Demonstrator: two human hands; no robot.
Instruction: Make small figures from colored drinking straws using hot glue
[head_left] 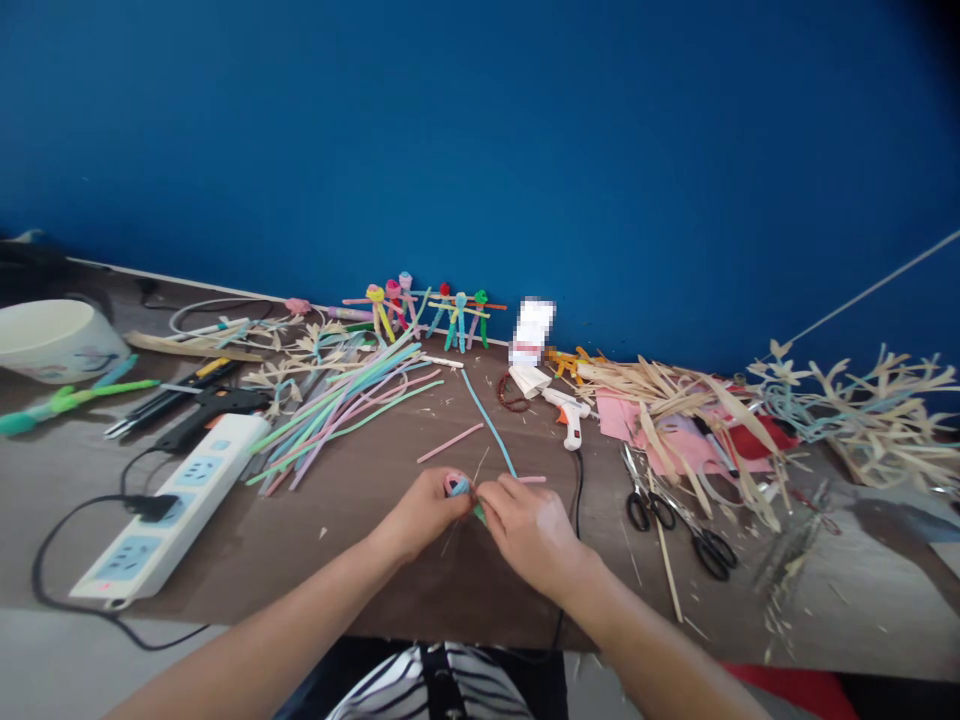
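One white ceramic bowl (52, 340) is set at the far left of the brown tabletop (300, 570), its contents hidden by the rim from this view. Beside it, a green-handled tool (67, 405) and a black hot glue gun (210, 412) are laid down, and a white power strip (169, 505) is placed nearer the table's front edge. A loose bundle of pastel chenille stems (337, 420) is spread further right, with a row of small chenille figures (427, 310) stood against the blue wall (480, 150). At centre, a small pink-and-blue chenille coil (457, 486) is pinched between the left hand (424, 512) and the right hand (529, 535), the fingers of both being brought together and clamped on it; a short green end (478, 514) is seen just below. A long blue chenille stem (487, 425) is laid out from just beside the right hand's fingertips, its long axis running away from the person and slightly leftward, and the right hand is the nearer to it. Further right, a white-and-orange glue gun (570, 415), black-handled scissors (634, 475) and pink paper (622, 415) are found, with heaps of dried palm strips (675, 395) at the far right.
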